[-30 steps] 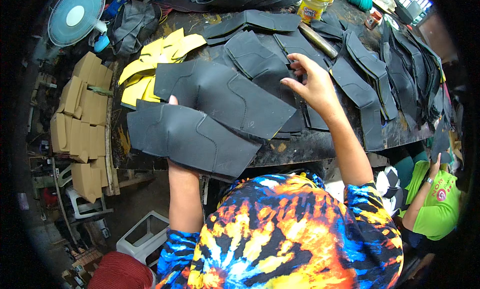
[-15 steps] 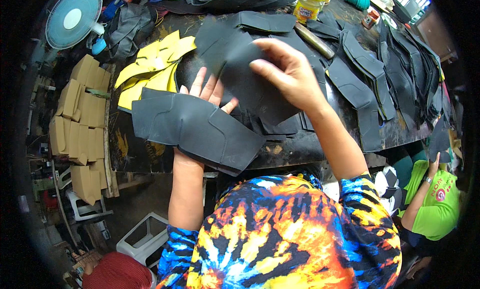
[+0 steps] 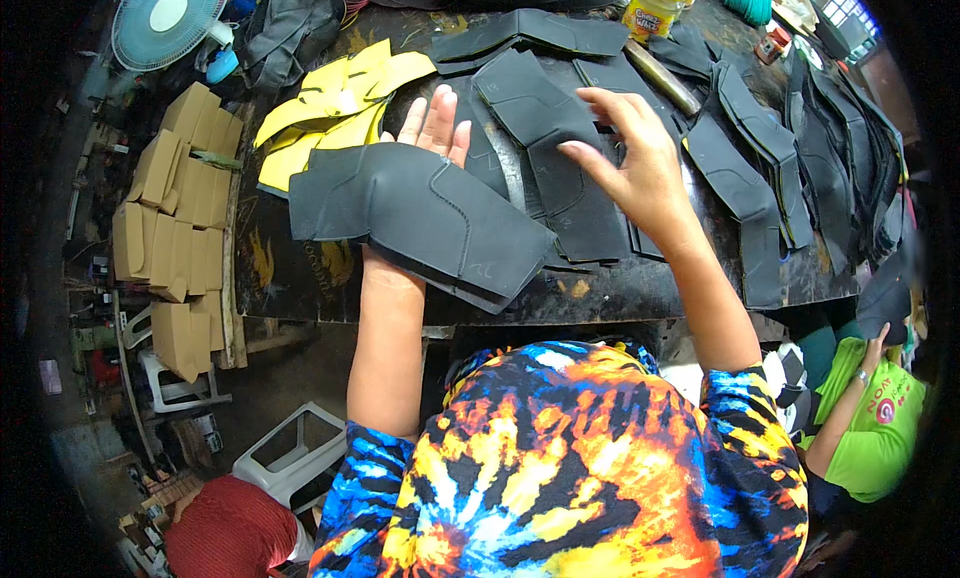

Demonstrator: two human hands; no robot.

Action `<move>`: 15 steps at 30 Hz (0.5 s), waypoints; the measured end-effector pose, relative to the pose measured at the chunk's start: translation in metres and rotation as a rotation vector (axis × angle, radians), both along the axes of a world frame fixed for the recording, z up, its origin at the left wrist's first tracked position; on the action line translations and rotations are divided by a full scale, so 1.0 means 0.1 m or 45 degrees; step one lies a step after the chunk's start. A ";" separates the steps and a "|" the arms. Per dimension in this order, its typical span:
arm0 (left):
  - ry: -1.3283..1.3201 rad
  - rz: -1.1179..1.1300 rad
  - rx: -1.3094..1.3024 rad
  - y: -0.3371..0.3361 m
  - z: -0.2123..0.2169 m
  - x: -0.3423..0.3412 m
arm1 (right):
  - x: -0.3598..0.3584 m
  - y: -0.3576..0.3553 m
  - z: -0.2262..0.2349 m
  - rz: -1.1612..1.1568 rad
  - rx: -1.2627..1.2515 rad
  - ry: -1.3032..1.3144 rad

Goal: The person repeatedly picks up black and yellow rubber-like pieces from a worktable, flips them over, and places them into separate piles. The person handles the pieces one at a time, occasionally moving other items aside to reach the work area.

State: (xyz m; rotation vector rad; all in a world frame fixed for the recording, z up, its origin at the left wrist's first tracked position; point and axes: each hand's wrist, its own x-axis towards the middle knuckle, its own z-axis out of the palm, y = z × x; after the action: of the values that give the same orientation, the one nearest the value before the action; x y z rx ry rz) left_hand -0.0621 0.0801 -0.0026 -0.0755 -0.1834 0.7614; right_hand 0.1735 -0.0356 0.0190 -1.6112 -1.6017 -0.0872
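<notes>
Packaging first: a stack of plain tan cardboard boxes [image 3: 170,228] sits off the left edge of the dark, scuffed tabletop [image 3: 300,268], and a round jar with a yellow label [image 3: 655,6] stands at the far edge near the top. No reading the label from here.

The left hand [image 3: 432,128] is under a stack of flat dark grey rubbery cut pieces [image 3: 425,218], palm up, fingers spread and poking out past the far edge of the stack. The pieces are matte, curved like boot panels, with a faint stitched or scored line across the top one. The stack hangs partly over the near edge of the tabletop.

The right hand [image 3: 640,163] is open, fingers loosely spread, fingertips touching another dark grey cut piece [image 3: 545,128] lying on the pile just beside the stack. It's not gripping anything that I can see.

Behind the left hand is a fan of bright yellow cut pieces [image 3: 330,108], same sort of shape. More dark panels [image 3: 760,168] cover the right side of the tabletop. A round pale blue fan [image 3: 168,18] sits top left.
</notes>
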 end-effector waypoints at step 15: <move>1.252 0.084 1.478 -0.48 0.09 -0.31 | -0.43 -0.11 0.13 0.719 -0.267 1.059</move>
State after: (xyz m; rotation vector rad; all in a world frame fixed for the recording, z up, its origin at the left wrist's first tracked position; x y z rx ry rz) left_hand -0.0929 0.0325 0.0067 1.3875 0.3335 0.5875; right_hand 0.1309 -0.0461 0.0324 -1.0428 -1.3327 0.9485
